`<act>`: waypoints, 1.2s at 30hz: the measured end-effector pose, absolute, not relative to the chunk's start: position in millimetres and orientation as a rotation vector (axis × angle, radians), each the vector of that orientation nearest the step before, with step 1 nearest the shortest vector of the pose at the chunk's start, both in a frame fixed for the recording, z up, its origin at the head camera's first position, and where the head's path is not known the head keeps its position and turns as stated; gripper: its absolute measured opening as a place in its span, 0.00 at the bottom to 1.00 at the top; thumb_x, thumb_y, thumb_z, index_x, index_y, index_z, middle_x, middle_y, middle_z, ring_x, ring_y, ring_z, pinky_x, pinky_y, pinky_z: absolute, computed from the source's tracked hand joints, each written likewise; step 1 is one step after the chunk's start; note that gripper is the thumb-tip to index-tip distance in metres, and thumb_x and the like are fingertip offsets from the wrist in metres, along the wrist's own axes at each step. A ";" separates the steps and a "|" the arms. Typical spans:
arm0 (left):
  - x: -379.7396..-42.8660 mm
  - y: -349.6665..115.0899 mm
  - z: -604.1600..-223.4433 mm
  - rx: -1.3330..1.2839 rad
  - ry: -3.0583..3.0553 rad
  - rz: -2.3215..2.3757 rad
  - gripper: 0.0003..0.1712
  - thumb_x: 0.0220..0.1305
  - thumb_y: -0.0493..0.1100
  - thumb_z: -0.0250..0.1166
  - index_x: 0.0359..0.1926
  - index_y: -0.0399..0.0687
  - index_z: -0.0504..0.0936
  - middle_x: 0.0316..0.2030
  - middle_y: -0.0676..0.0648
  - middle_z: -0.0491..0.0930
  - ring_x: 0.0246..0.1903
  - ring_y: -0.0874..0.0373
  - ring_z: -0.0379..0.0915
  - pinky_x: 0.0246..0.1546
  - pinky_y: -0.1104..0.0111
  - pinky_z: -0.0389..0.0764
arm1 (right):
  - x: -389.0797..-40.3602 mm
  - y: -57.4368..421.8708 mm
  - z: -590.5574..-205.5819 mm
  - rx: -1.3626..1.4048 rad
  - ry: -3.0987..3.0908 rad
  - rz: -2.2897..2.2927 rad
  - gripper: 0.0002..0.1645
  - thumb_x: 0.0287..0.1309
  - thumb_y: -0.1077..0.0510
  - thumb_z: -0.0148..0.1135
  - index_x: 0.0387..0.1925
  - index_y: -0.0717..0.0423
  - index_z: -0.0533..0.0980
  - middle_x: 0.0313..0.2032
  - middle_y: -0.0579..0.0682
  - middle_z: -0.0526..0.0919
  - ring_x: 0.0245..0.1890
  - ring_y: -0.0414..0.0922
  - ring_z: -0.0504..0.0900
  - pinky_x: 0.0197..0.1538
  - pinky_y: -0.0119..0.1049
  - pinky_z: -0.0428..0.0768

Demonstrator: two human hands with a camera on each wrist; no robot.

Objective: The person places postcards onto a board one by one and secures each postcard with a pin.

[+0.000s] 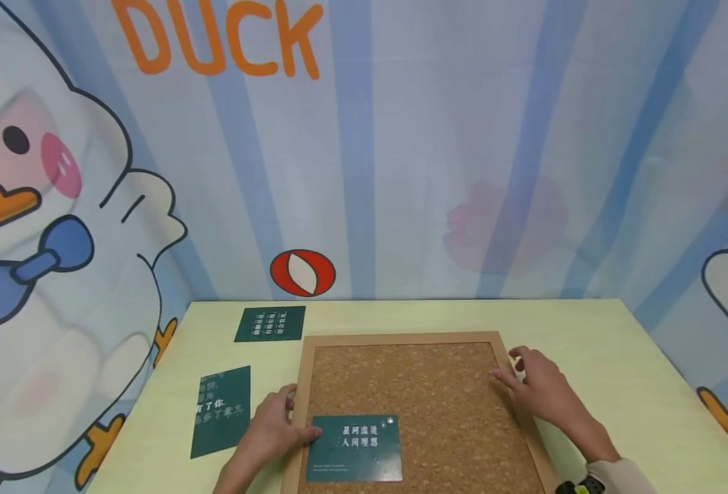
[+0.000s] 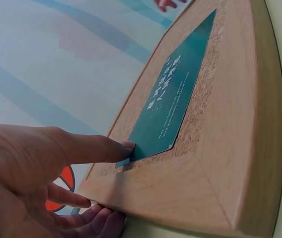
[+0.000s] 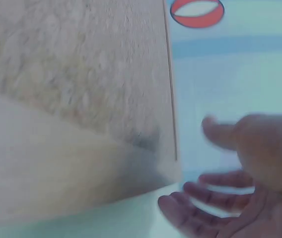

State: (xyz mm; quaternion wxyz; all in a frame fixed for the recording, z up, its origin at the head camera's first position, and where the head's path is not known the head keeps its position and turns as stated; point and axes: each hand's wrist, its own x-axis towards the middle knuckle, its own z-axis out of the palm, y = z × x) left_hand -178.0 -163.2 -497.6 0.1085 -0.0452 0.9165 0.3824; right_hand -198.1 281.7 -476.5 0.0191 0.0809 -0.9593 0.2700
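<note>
A wood-framed corkboard (image 1: 440, 405) lies on the table. On its lower left area is a dark green card (image 1: 351, 449) with white lettering and a small round pin head at its upper right corner. My left hand (image 1: 271, 429) grips the board's left edge. In the left wrist view its thumb (image 2: 126, 145) presses on the card's corner, while the other fingers curl against the frame's outer side. Beside the board's right edge hovers my right hand (image 1: 543, 384), its fingers loosely bent and holding nothing. The right wrist view shows that hand (image 3: 250, 183) apart from the frame corner.
Two more green cards lie left of the board: one printed card (image 1: 269, 324) near the table's back edge, another card (image 1: 221, 412) closer to my left hand. The pale yellow table (image 1: 611, 370) meets a cartoon duck curtain (image 1: 401, 137) behind.
</note>
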 end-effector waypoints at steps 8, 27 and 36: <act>-178.7 -166.6 -496.5 -0.116 2.673 1.130 0.55 0.51 0.51 0.83 0.72 0.31 0.66 0.48 0.37 0.76 0.42 0.48 0.77 0.43 0.53 0.84 | -197.4 301.2 -488.3 0.077 -3.082 0.973 0.21 0.75 0.53 0.61 0.50 0.72 0.76 0.35 0.54 0.84 0.32 0.48 0.83 0.34 0.45 0.82; -188.5 -240.9 -491.9 -0.597 2.995 0.748 0.55 0.61 0.65 0.71 0.73 0.30 0.62 0.59 0.20 0.67 0.58 0.22 0.62 0.53 0.31 0.72 | -200.1 300.7 -495.9 -0.050 -3.045 1.062 0.18 0.72 0.57 0.64 0.51 0.70 0.75 0.35 0.54 0.83 0.31 0.46 0.82 0.32 0.43 0.81; -195.2 -257.5 -502.4 -0.759 2.814 0.632 0.74 0.47 0.65 0.81 0.71 0.20 0.48 0.58 0.12 0.56 0.61 0.17 0.56 0.57 0.26 0.66 | -199.3 300.3 -496.9 -0.058 -3.042 1.048 0.18 0.71 0.57 0.64 0.51 0.69 0.76 0.34 0.53 0.83 0.32 0.46 0.82 0.34 0.45 0.81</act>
